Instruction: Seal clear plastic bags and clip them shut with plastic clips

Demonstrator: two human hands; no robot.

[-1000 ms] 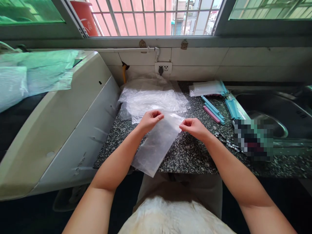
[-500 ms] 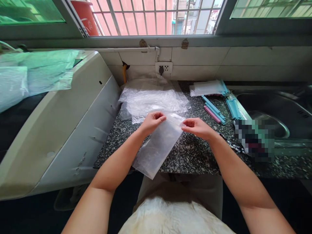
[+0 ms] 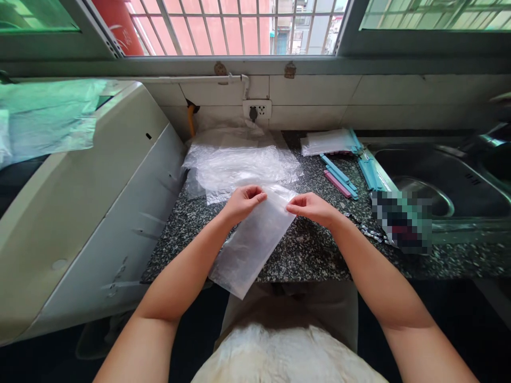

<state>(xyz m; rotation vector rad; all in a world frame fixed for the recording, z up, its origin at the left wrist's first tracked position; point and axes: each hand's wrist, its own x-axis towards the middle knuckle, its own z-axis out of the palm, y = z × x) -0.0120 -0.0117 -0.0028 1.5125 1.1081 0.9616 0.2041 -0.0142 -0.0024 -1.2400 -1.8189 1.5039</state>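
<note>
Between my hands is a clear plastic bag (image 3: 255, 239), held slantwise with its lower corner hanging past the counter's front edge. My left hand (image 3: 245, 203) pinches its upper left side between thumb and fingers. At the upper right corner, my right hand (image 3: 311, 207) is closed on the bag in a pinch. Just beyond my hands lies a loose pile of clear plastic bags (image 3: 243, 159). To the right are blue sealing strips (image 3: 339, 175) with a pink strip (image 3: 336, 184) beside them.
A dark speckled stone counter (image 3: 315, 255) lies under the work. More blue strips (image 3: 370, 173) and a stack of clear packets (image 3: 329, 142) are near the metal sink (image 3: 447, 165). A blurred-out packet (image 3: 403, 223) lies at the right. A white appliance (image 3: 107, 202) stands at the left.
The whole view has shifted slightly, so the counter's things appear further left. Both hands keep their pinch on the bag, which hangs much as before.
</note>
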